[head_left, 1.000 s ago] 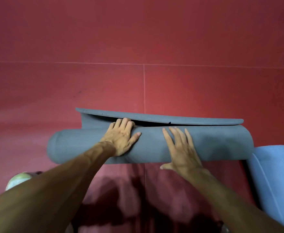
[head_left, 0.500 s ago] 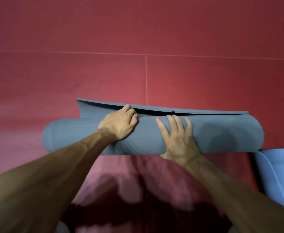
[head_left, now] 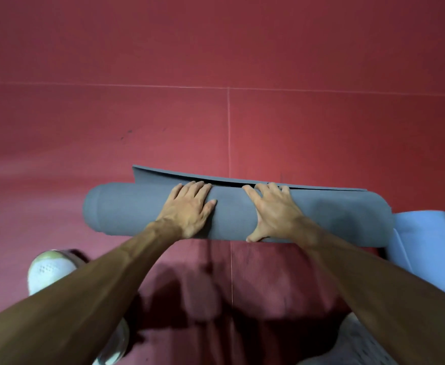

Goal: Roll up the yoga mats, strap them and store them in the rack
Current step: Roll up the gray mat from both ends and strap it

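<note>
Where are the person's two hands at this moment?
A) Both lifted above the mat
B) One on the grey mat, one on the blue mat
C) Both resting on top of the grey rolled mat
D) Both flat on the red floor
C: the left hand and the right hand both press on the grey mat, near the middle of the roll.

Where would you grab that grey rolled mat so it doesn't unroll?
Probably mid-roll on the grey mat, from above, fingers reaching over its far side as the left hand and right hand do: the loose flap lies there, so pinning it should keep the roll shut.
</note>
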Motion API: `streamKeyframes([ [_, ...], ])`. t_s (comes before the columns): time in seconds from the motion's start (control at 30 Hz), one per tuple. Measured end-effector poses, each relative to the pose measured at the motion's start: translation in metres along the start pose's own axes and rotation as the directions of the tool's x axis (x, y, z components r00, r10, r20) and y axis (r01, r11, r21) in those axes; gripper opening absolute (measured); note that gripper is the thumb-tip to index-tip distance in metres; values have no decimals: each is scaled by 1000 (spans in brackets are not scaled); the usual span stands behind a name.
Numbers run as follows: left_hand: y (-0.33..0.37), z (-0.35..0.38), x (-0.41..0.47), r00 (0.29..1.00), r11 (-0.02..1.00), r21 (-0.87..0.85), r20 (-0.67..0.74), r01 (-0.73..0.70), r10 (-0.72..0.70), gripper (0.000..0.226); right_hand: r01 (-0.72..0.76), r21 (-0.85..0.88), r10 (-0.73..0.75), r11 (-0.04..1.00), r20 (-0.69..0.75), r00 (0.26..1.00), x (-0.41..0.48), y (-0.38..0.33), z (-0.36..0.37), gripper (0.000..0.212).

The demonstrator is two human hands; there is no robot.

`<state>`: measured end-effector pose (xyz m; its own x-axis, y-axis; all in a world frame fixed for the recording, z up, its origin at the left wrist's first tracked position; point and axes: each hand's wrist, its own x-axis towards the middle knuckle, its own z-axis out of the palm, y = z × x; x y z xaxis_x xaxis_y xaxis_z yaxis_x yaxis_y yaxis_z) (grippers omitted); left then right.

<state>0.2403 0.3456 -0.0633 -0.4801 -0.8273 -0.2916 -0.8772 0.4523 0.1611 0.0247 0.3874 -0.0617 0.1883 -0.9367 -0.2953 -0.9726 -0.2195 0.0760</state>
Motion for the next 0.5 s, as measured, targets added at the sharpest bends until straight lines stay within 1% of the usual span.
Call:
streamKeyframes([
  [0.07,2,3,-13,1000,1000,-6,27,-5,5,86,21,29,-23,999,49,999,-13,-6,2,125],
  [0.1,3,5,-20,1000,1000,2,21,-11,11,89,25,41,-28,999,65,998,-17,-9,4,125],
  [0.2,5,13,-29,1000,999,54,3,-6,5,94,19,66,-22,998,49,999,-27,-13,10,127],
  [0.3,6,12,-24,1000,999,31,-13,26,-26,95,18,127,-25,992,56,998,-28,-10,13,129],
  [0.37,6,10,-20,999,1000,14,-19,28,-28,95,16,184,-27,983,61,998,-25,-8,12,123],
  [0.43,5,11,-17,999,1000,20,-29,22,-21,93,-16,275,0,961,56,998,-22,-4,11,116],
  [0.5,4,11,-11,999,1000,23,-27,21,-20,87,-28,350,27,936,8,1000,-17,1,13,108],
])
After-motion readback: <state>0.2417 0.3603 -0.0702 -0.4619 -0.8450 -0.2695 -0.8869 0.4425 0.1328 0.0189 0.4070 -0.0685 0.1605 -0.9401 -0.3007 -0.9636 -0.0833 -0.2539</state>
